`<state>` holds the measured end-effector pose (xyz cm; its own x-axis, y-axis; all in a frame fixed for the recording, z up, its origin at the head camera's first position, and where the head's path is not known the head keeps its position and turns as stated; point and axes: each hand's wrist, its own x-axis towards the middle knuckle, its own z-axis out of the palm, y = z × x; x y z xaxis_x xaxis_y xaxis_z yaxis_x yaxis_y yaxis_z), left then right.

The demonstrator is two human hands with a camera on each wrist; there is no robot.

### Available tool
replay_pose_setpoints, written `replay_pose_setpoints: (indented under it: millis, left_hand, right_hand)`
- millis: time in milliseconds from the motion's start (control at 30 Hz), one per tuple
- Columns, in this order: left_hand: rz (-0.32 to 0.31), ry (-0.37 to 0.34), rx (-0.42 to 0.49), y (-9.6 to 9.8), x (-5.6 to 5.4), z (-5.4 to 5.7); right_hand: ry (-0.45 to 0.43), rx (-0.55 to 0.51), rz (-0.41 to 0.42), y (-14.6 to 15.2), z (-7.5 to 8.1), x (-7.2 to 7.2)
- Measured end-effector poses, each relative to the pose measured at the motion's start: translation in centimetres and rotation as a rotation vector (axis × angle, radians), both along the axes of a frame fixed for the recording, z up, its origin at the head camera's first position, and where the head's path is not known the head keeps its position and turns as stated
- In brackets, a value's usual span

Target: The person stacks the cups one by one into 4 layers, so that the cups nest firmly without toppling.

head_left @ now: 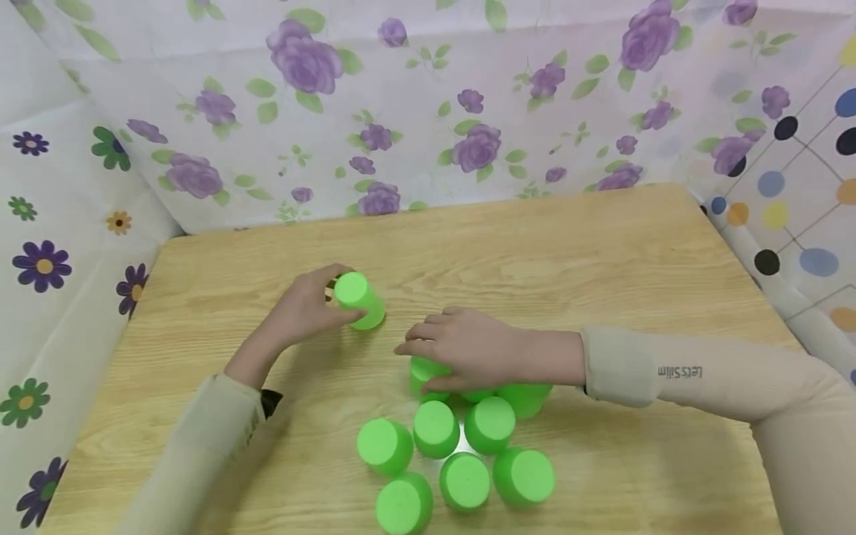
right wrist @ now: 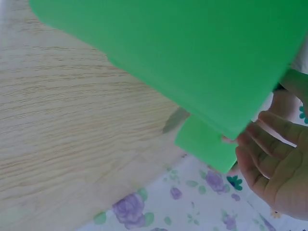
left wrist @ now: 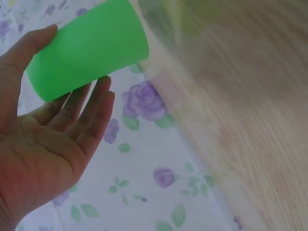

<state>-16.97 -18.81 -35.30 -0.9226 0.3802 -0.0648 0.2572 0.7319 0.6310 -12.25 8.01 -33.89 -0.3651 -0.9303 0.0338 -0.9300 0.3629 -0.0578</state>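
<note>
Near the table's middle, my left hand (head_left: 306, 308) holds an upside-down green cup (head_left: 364, 306), thumb on the near side and fingers on the far side. The left wrist view shows this cup (left wrist: 91, 50) between the thumb and the fingers (left wrist: 98, 103). My right hand (head_left: 476, 348) spans another green cup (head_left: 421, 369) at the front of the cluster, its thumb along the near side. Under the palm and wrist stand more green cups (head_left: 524, 397), partly hidden. In the right wrist view, a large green cup (right wrist: 192, 57) covers part of the hand.
Closer to me on the wooden table (head_left: 602, 260) stand several more upside-down green cups (head_left: 464, 481), grouped tightly. A flowered cloth (head_left: 414, 111) hangs along the back edge. Patterned cloths border the left and right sides.
</note>
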Motion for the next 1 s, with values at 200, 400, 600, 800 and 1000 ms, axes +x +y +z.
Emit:
replay_pose_setpoints:
  millis: [200, 400, 600, 800, 1000]
  left_hand:
    - [-0.025, -0.049, -0.025, 1.1, -2.2, -0.1]
    - [-0.072, -0.075, -0.099, 1.7, -2.4, -0.1]
    - [-0.056, -0.094, -0.091, 1.8, -2.2, -0.6]
    - [-0.009, -0.110, -0.068, 0.8, -1.4, -1.2]
    - [0.081, -0.062, -0.021, 0.0, 1.1, 0.2]
  right_hand:
    - [-0.015, -0.003, 0.003, 0.1, -0.6, 0.0]
    - [0.015, -0.008, 0.026, -0.2, -0.5, 0.1]
    - [-0.016, 0.005, 0.021, 0.2, -0.5, 0.1]
    - [-0.049, -0.024, 0.026, 0.5, -0.4, -0.4]
    - [-0.091, -0.128, 0.041, 1.4, 0.6, -1.2]
